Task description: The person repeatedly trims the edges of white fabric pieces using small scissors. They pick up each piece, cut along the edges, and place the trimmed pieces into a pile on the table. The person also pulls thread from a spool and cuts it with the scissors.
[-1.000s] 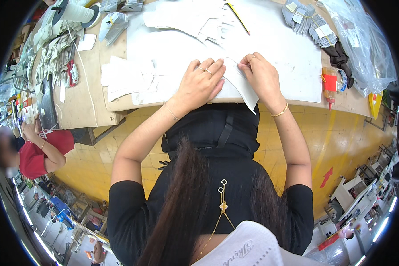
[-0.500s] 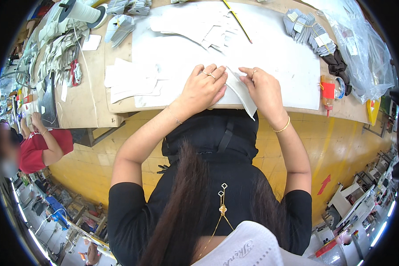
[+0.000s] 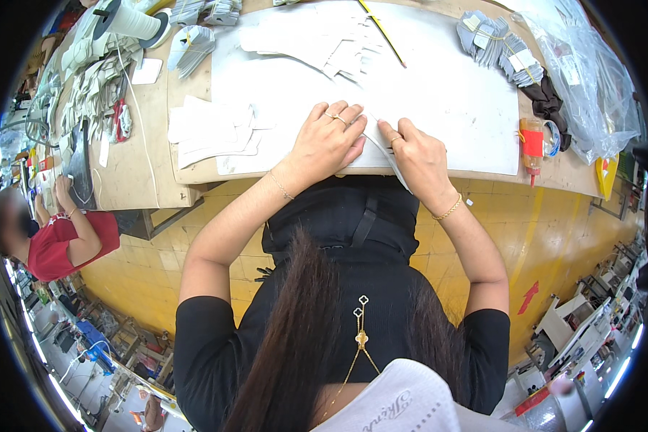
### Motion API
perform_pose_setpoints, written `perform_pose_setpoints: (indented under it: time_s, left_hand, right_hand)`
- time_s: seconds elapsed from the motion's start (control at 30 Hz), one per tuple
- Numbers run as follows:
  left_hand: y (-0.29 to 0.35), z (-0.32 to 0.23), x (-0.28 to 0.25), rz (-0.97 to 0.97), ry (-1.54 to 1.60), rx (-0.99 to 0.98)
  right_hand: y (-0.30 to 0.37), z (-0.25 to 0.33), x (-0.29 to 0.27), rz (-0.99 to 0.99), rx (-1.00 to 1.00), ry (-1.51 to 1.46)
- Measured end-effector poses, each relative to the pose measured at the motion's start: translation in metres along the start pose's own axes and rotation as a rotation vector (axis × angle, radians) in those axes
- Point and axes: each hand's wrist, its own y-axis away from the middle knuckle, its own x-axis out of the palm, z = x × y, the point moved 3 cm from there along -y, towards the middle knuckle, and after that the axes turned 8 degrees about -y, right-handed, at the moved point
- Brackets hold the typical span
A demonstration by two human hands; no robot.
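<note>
A narrow, pale cut piece (image 3: 387,155), like thin leather or fabric, lies between my hands near the front table edge. Its lower end hangs over that edge. My left hand (image 3: 331,138) is closed, fingers bent and together, on the left side of the piece. Against the right side rests my right hand (image 3: 419,160), closed, with thumb and forefinger at the edge of the piece. My palms hide part of it. White cut pieces (image 3: 210,133) lie in a loose stack left of my left hand. More white pieces (image 3: 313,45) are spread farther back.
A yellow-black pencil (image 3: 383,34) lies at the back. Banded grey bundles (image 3: 498,45), an orange-banded bottle (image 3: 532,147), a tape roll (image 3: 552,138) and clear plastic bags (image 3: 590,86) are at right. A thread spool (image 3: 133,23) stands back left. A person in red (image 3: 72,241) works far left.
My right hand has moved slightly left and down, closing onto the edge of the piece. The piece now shows narrower between my hands. My left hand has hardly moved.
</note>
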Motion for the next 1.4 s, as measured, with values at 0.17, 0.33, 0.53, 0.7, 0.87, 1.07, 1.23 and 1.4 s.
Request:
perform_pose_setpoints:
  time_s: [0.17,0.33,0.53,0.7,0.87,1.07,1.23,1.4]
  left_hand:
    - [-0.002,-0.001,0.002,-0.011,-0.020,0.000]
    - [-0.001,0.003,0.000,0.036,-0.061,-0.113]
    - [0.014,0.006,-0.007,-0.097,0.059,-0.177]
    - [0.022,0.014,-0.005,-0.072,0.076,-0.167]
    - [0.023,0.014,-0.002,-0.011,0.059,-0.172]
    - [0.024,0.012,-0.002,0.028,-0.038,-0.138]
    - [0.026,0.010,0.000,0.117,-0.091,-0.097]
    - [0.026,0.009,-0.001,0.131,-0.118,-0.051]
  right_hand:
    - [-0.001,0.001,0.001,0.014,-0.012,0.038]
    - [-0.001,0.002,0.000,0.060,-0.019,0.041]
    - [-0.035,0.024,0.025,0.000,-0.032,-0.057]
    - [-0.024,0.024,0.010,0.061,0.008,-0.126]
    - [0.015,0.018,-0.018,0.142,0.014,-0.105]
    - [0.027,0.014,-0.021,0.120,0.016,-0.074]
    - [0.028,0.006,-0.018,0.117,0.011,-0.062]
    - [0.027,0.003,-0.016,0.113,-0.002,-0.051]
